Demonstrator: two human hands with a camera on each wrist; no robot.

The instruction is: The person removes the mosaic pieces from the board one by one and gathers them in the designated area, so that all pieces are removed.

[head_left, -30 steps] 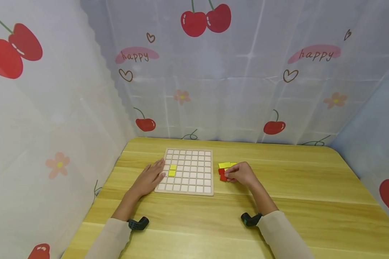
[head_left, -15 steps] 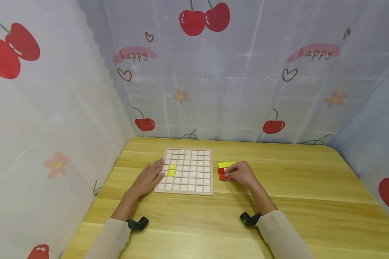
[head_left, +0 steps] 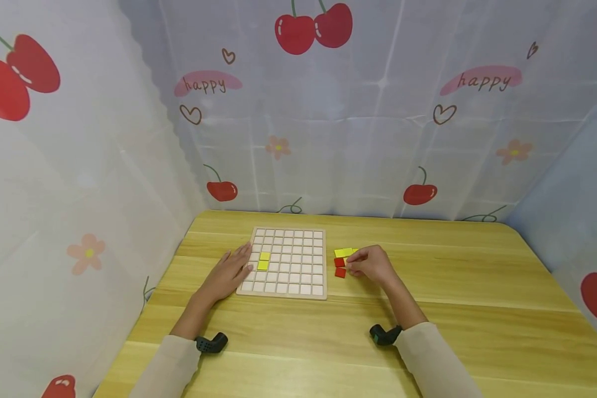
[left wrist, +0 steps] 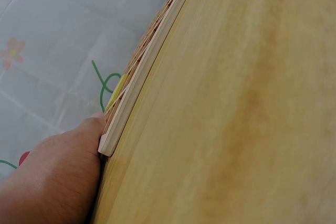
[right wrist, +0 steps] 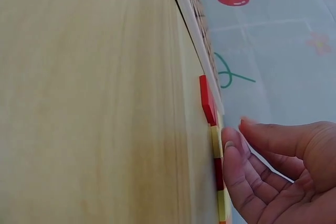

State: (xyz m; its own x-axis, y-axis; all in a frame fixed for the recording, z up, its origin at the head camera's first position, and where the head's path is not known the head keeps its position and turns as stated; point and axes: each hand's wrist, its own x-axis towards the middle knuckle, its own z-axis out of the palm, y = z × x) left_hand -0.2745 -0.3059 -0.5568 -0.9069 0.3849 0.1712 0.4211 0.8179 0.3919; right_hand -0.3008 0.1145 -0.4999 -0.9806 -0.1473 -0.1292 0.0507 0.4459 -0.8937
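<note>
My left hand [head_left: 227, 275] rests on the left edge of a pale wooden grid board [head_left: 281, 297], fingers extended. Two yellow tiles [head_left: 263, 261] sit one above the other in board cells near those fingers. To the board's right, my right hand [head_left: 374, 265] hovers over a small group of tiles. Its thumb and fingers are loosely bent with a gap between them, and no tile shows in that gap in the right wrist view. Nearest its fingertips lie a red tile [head_left: 339, 262] and a lower, separate red tile [head_left: 340, 272]. Yellow tiles [head_left: 343, 252] lie behind, partly hidden by the hand.
The board and tiles stand on a wood-grain table [head_left: 298, 337]. Behind and beside it hangs a white curtain [head_left: 318, 166] with printed cherries. Each wrist carries a small black camera, one on the left [head_left: 212, 343] and one on the right [head_left: 384, 335].
My right fingertips have drawn slightly up and away from the lower red tile, which now lies apart from the upper red one. The left hand has stayed in place.
</note>
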